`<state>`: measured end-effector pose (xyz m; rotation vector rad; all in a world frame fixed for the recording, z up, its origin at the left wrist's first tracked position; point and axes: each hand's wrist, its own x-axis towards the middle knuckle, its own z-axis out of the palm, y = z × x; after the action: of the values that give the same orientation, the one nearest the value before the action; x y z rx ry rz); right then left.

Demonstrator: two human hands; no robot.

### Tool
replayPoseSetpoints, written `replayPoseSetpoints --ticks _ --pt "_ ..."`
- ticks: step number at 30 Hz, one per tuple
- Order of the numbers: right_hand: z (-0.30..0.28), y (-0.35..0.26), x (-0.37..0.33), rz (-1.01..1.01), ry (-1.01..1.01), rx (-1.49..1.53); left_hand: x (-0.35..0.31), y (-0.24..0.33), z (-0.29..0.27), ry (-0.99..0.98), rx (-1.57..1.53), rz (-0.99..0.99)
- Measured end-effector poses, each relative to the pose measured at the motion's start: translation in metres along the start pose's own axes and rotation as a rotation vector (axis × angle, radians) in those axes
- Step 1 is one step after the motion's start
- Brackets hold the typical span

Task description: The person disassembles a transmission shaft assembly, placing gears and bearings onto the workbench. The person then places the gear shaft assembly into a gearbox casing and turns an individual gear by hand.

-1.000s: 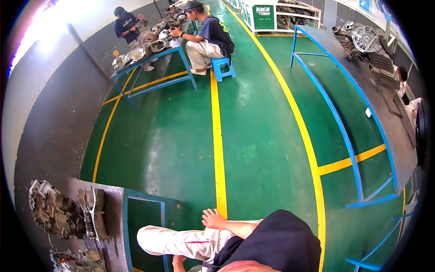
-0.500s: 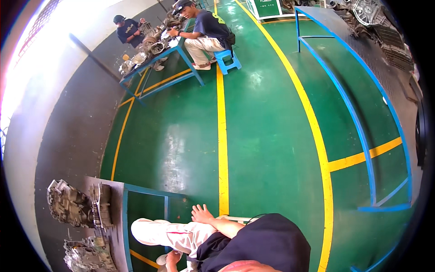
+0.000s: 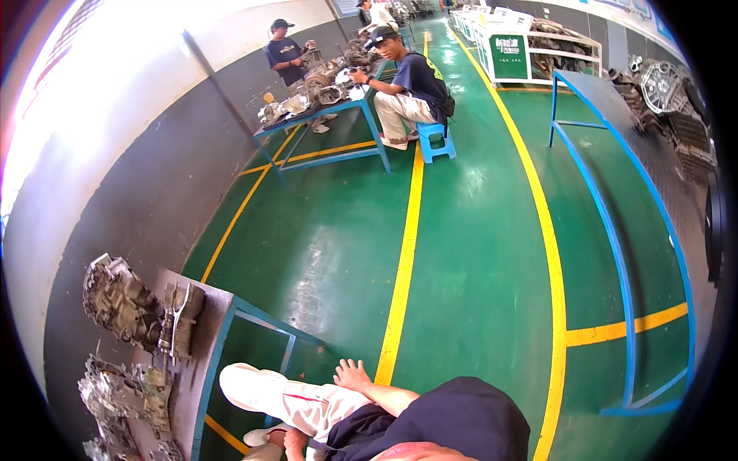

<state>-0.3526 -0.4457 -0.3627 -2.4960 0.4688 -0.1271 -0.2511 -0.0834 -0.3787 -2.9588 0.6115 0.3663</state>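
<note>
My right hand [image 3: 352, 375] lies beside my light-coloured trouser leg [image 3: 307, 396]. Its fingers are spread and hold nothing that shows. Low in the picture, my left hand [image 3: 294, 444] is near a pale shoe [image 3: 265, 436]; its fingers are mostly hidden, so its grip is unclear. To the left of my knee stands a blue-framed workbench [image 3: 219, 338]. On it are a metal gearbox-like casing [image 3: 123, 300], a smaller cylindrical metal part [image 3: 182, 319] and more greasy castings [image 3: 127, 396]. Neither hand touches these parts.
A person [image 3: 411, 88] on a blue stool [image 3: 436, 144] sits at another parts-covered bench [image 3: 369, 107]; a second person [image 3: 286, 58] stands behind it. At right is a long blue-framed table [image 3: 607, 131] with an engine [image 3: 669, 96]. Yellow lines [image 3: 407, 269] cross the green floor.
My view has tilted up and turned left, so the far benches and people sit lower and further right. More castings show on the near bench. My hands have stayed nearly in place.
</note>
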Motion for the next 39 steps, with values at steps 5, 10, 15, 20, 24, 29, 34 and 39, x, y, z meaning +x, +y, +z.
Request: replayPoseSetpoints --ticks 5,10,15,20,24,29,34,39 --pt "-0.001 0.000 0.001 0.015 0.029 -0.017 -0.008 0.020 0.007 0.108 -0.062 0.115" --pt "0.013 0.023 -0.003 0.050 0.020 -0.052 -0.021 0.065 -0.007 -0.077 0.063 -0.021" --pt "0.008 0.000 0.003 -0.012 0.062 -0.016 0.001 0.040 0.024 0.130 0.077 0.177" --pt "0.002 0.005 -0.001 -0.020 0.012 -0.002 -0.001 0.045 0.042 0.014 0.240 0.115" --pt "-0.001 0.004 0.000 -0.014 -0.047 -0.005 0.000 0.047 0.044 0.085 0.275 0.123" --pt "0.006 0.007 0.004 -0.018 0.026 0.011 -0.002 0.054 0.032 0.195 0.331 0.169" --pt "0.005 0.003 0.001 -0.015 -0.006 0.021 -0.010 0.046 0.044 0.349 0.390 0.244" --pt "0.003 0.006 0.001 -0.016 -0.010 0.030 -0.007 0.046 0.044 0.304 0.478 0.223"
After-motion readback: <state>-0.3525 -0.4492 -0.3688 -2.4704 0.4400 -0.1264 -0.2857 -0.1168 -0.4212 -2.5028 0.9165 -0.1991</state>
